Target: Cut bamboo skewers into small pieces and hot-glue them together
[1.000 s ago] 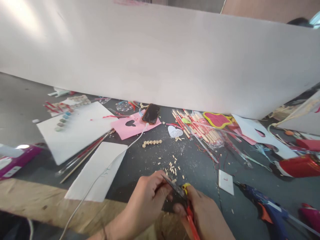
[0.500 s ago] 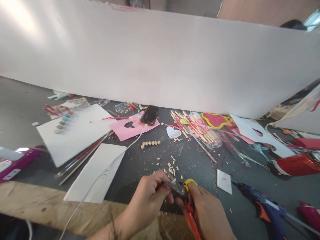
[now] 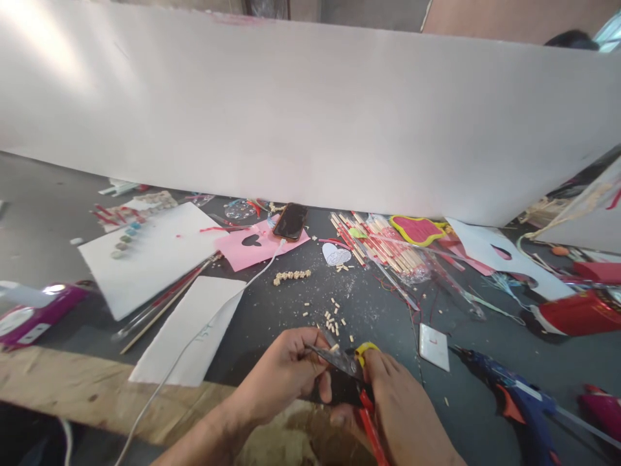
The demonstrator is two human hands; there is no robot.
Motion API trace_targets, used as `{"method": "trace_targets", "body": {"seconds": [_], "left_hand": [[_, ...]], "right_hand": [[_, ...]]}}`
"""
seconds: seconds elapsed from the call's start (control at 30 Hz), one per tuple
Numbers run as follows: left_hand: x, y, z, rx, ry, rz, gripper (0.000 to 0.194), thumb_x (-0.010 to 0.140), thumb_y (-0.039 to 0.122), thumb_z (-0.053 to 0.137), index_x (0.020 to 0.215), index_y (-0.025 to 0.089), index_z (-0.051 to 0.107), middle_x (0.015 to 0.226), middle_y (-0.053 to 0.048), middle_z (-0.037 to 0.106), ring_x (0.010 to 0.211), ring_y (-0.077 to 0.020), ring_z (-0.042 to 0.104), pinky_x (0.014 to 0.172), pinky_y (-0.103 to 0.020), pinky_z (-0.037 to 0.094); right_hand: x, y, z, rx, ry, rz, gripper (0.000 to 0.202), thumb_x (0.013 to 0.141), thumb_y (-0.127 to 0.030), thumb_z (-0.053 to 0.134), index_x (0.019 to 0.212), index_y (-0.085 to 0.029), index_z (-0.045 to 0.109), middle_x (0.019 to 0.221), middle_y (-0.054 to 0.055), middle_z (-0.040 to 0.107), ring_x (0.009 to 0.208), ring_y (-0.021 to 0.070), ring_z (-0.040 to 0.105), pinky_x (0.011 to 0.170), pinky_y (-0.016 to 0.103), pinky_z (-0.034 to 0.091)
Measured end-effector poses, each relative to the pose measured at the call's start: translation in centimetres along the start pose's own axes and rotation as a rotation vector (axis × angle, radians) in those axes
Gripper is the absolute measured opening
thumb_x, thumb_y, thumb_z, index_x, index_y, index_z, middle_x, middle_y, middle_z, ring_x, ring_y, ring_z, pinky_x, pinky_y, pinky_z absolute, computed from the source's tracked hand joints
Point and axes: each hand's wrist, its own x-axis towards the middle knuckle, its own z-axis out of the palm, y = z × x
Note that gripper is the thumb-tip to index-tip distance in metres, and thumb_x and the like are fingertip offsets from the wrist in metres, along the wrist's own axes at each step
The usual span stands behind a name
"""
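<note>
Board (image 3: 310,116), white, stands along the far side of your dark table (image 3: 262,317). Near centre, your right hand (image 3: 400,395) is curled around the red-handled cutting tool (image 3: 371,430), blades pointing left; your left hand (image 3: 286,362) is drawn to a pinch beside the blade tips, its hold hidden. Pale piece (image 3: 334,348) shows at the blades; smaller pale bits (image 3: 332,320) lie just beyond. Risk: a slipping blade could nick those close fingertips; hard squeezing could fling the piece away.
</note>
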Motion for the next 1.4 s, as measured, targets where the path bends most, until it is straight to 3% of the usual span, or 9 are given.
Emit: {"method": "trace_targets", "body": {"seconds": [0.13,0.27,0.37,0.47,0.6,0.73,0.93,1.2,1.4], "left_hand": [[-0.3,0.8,0.1,0.140,-0.009,0.040,0.004,0.072,0.014,0.052,0.069,0.015,0.053,0.051,0.001,0.060,0.041,-0.0052,0.034,0.043,-0.018,0.022],[-0.4,0.7,0.2,0.260,0.011,0.130,0.020,0.085,0.027,0.047,0.071,0.014,0.054,0.056,-0.001,0.062,0.044,-0.0060,0.035,0.045,-0.019,0.025],[-0.3,0.3,0.3,0.309,0.077,0.158,0.022,0.087,0.029,0.045,0.073,0.014,0.054,0.061,-0.002,0.062,0.051,-0.0085,0.046,0.050,-0.019,0.033],[-0.1,0.2,0.5,0.359,0.124,0.216,0.018,0.086,0.023,0.046,0.076,0.014,0.057,0.070,-0.004,0.064,0.068,-0.0141,0.059,0.064,-0.022,0.042],[-0.1,0.4,0.5,0.476,0.178,0.257,0.022,0.086,0.020,0.044,0.071,0.015,0.059,0.070,-0.004,0.065,0.070,-0.0160,0.061,0.066,-0.023,0.043],[-0.2,0.3,0.3,0.407,0.169,0.234,0.023,0.086,0.023,0.046,0.068,0.014,0.058,0.064,-0.004,0.065,0.060,-0.0126,0.055,0.056,-0.021,0.038],[-0.1,0.0,0.0,0.089,0.063,0.114,0.018,0.080,0.028,0.053,0.067,0.015,0.052,0.051,-0.001,0.061,0.041,-0.0054,0.029,0.041,-0.018,0.020],[-0.1,0.2,-0.8,-0.087,-0.043,-0.020,0.026,0.070,0.037,0.064,0.066,0.014,0.053,0.043,-0.001,0.058,0.032,-0.0025,0.022,0.036,-0.019,0.011],[0.0,0.8,-0.8,-0.036,-0.052,-0.034,0.034,0.069,0.046,0.065,0.065,0.015,0.052,0.045,-0.001,0.059,0.032,-0.0022,0.023,0.036,-0.019,0.011]], "right_hand": [[-0.1,0.3,0.8,-0.053,0.052,0.004,0.019,0.077,-0.028,0.058,0.093,-0.018,0.053,0.082,0.007,0.067,0.075,0.0236,0.064,0.063,0.031,0.045],[-0.1,0.6,0.8,-0.070,0.029,0.011,0.013,0.083,-0.031,0.054,0.090,-0.019,0.055,0.074,0.004,0.069,0.066,0.0221,0.066,0.055,0.028,0.043],[-0.1,0.5,0.4,-0.060,-0.002,0.037,0.013,0.085,-0.033,0.052,0.089,-0.021,0.055,0.073,0.003,0.069,0.063,0.0206,0.066,0.052,0.026,0.041],[0.0,0.3,0.0,-0.057,-0.018,0.064,0.016,0.086,-0.036,0.049,0.089,-0.021,0.054,0.072,0.003,0.069,0.063,0.0208,0.066,0.052,0.026,0.041],[0.0,0.0,-0.5,-0.026,0.002,0.059,0.019,0.083,-0.035,0.052,0.094,-0.020,0.053,0.081,0.006,0.068,0.073,0.0221,0.065,0.059,0.028,0.044],[0.1,-0.1,-0.8,0.027,-0.021,0.019,0.027,0.072,-0.036,0.059,0.091,-0.018,0.049,0.089,0.011,0.065,0.085,0.0262,0.062,0.061,0.030,0.046],[0.5,-0.4,-1.1,0.053,-0.112,0.011,0.028,0.067,-0.038,0.061,0.084,-0.019,0.048,0.096,0.015,0.062,0.092,0.0312,0.059,0.067,0.037,0.047],[0.4,-0.8,-0.8,0.122,-0.132,0.012,0.027,0.070,-0.037,0.061,0.090,-0.021,0.051,0.089,0.008,0.064,0.083,0.0253,0.062,0.068,0.033,0.046],[0.7,-0.8,-0.2,0.066,-0.148,0.061,0.028,0.073,-0.035,0.061,0.094,-0.019,0.052,0.088,0.009,0.068,0.079,0.0250,0.064,0.063,0.030,0.045]]}}
